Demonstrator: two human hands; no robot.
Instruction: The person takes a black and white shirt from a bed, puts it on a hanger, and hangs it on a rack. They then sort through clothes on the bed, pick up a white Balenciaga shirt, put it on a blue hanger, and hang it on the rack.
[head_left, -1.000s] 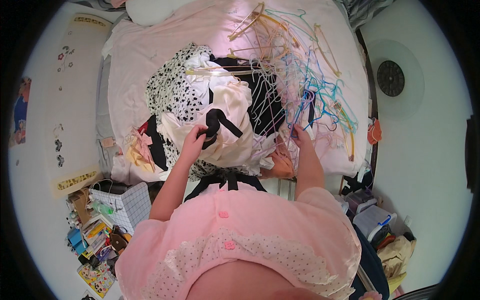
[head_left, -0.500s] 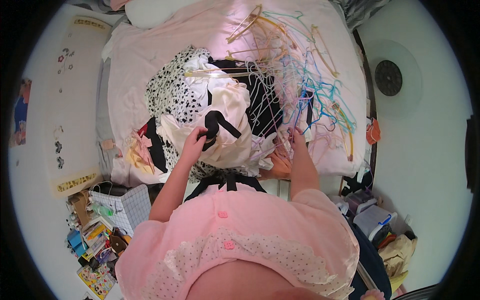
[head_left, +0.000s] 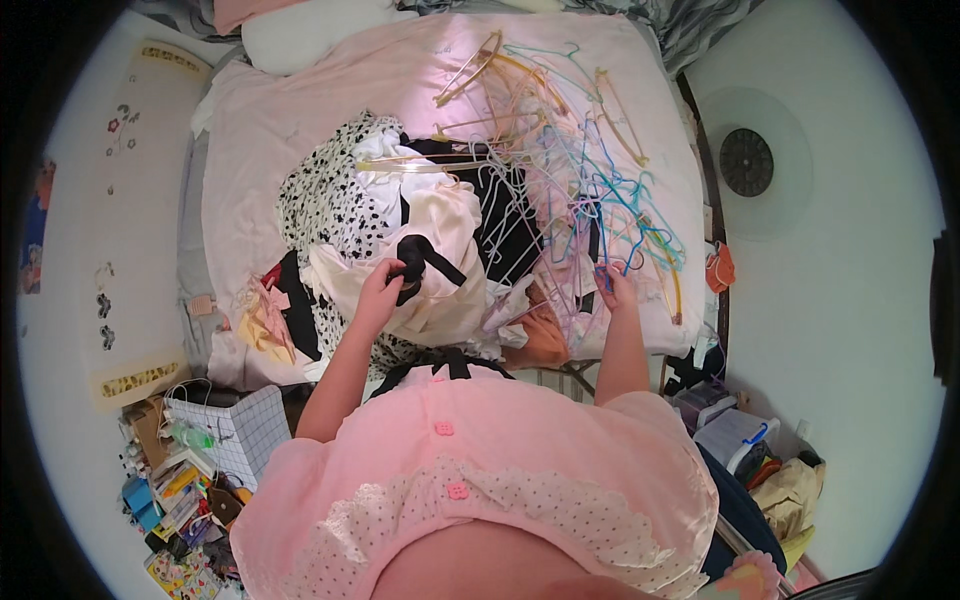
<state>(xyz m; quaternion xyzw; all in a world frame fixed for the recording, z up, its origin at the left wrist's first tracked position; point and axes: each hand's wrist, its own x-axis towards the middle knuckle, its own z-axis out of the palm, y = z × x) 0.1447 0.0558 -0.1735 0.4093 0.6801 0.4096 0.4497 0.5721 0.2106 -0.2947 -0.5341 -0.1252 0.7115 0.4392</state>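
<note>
While gripping a black band [head_left: 412, 250] with the left hand [head_left: 380, 290], thumb and fingers drawn tight together on the cloth, holds a blue hanger [head_left: 601, 232] in the narrowed right hand [head_left: 618, 288], at the near side of a tangle of hangers [head_left: 565, 150]. Keeps both hands well apart. Shows the black band looped and trailing a free end over a cream garment [head_left: 455, 205], in the middle of a heap of clothes. Just left of that, a black-and-white spotted fabric [head_left: 325, 205]; farther back, a white garment [head_left: 380, 188] with a gold hanger [head_left: 400, 166] lying across. Between heap and tangle, a black garment [head_left: 492, 200] partly under hangers. Near the front edge, an orange cloth [head_left: 545, 335]; off to the left, a peach cloth [head_left: 268, 335]. Beneath everything, a bed [head_left: 245, 140] with a pale pink sheet; at its far end, a white pillow [head_left: 310, 35]. Lower left, beside the bed, a grid-patterned box [head_left: 235, 425].
</note>
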